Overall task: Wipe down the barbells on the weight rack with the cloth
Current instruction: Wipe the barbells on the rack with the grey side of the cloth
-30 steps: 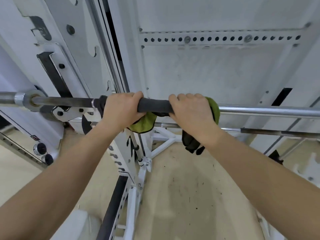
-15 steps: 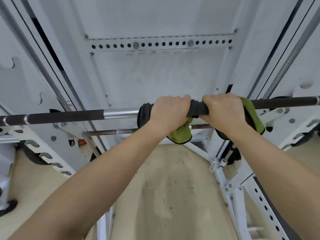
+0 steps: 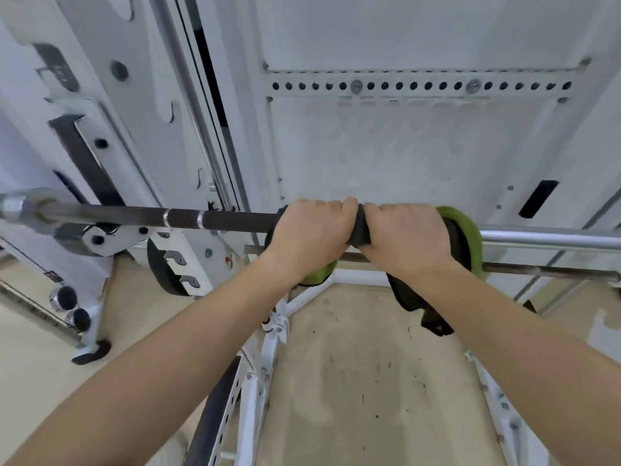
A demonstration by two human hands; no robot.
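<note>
A long barbell [image 3: 221, 220] runs level across the white rack, dark on its left part and shiny chrome on its right part [image 3: 551, 237]. A dark grey and green cloth [image 3: 462, 230] is wrapped around the bar in the middle, with loose ends hanging below. My left hand [image 3: 311, 230] and my right hand [image 3: 405, 233] sit side by side on the bar, both closed over the cloth. A thinner second bar [image 3: 551, 271] lies just behind and below.
The white rack upright [image 3: 174, 136] with hooks stands at the left, holding the bar's collar end [image 3: 20, 205]. A perforated white rail [image 3: 420, 85] crosses the back panel. White frame legs [image 3: 268, 348] and a beige floor [image 3: 369, 381] lie below.
The view has swung back to the left end of the rack. Both hands and the cloth have slid along the bar, off the right dark section and back toward the middle, and now sit closer together.
</note>
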